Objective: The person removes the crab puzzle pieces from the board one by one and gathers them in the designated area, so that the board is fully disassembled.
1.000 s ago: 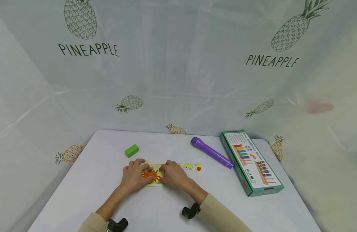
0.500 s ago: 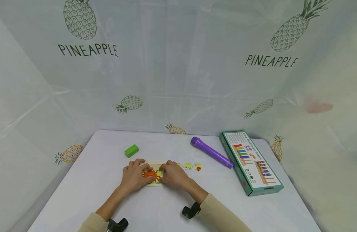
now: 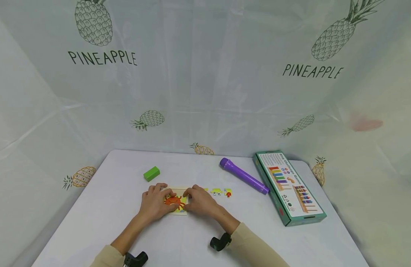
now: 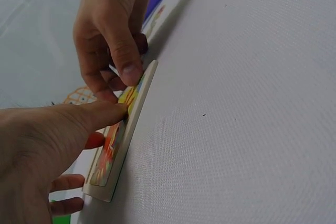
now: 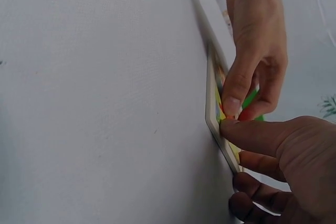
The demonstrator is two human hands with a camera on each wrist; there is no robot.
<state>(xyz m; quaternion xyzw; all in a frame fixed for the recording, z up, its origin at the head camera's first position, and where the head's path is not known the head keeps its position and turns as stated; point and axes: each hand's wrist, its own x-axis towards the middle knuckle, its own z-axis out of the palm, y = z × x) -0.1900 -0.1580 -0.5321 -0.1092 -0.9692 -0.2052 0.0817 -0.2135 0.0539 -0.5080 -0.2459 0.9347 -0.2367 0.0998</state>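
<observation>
A small crab jigsaw puzzle [image 3: 172, 200] in a pale, board-like tray [image 3: 178, 213] lies flat on the white table in the head view. My left hand [image 3: 153, 203] holds it from the left, thumb and forefinger on the crab picture. At its right edge my right hand [image 3: 200, 201] grips with thumb and curled fingers. The left wrist view shows the left thumb on the picture [image 4: 107, 153] close to the right thumb. In the right wrist view, the tray's rim [image 5: 211, 103] runs beside both thumbs. Fingers hide much of the picture.
Small yellow puzzle pieces [image 3: 216, 191] lie right of the right hand, one partly hidden. A green block [image 3: 152, 174] sits behind the left hand. A purple rod with a knobbed end [image 3: 245, 175] lies beside a green game box [image 3: 292, 185]. Pineapple-print cloth [image 3: 205, 92] hangs behind the table.
</observation>
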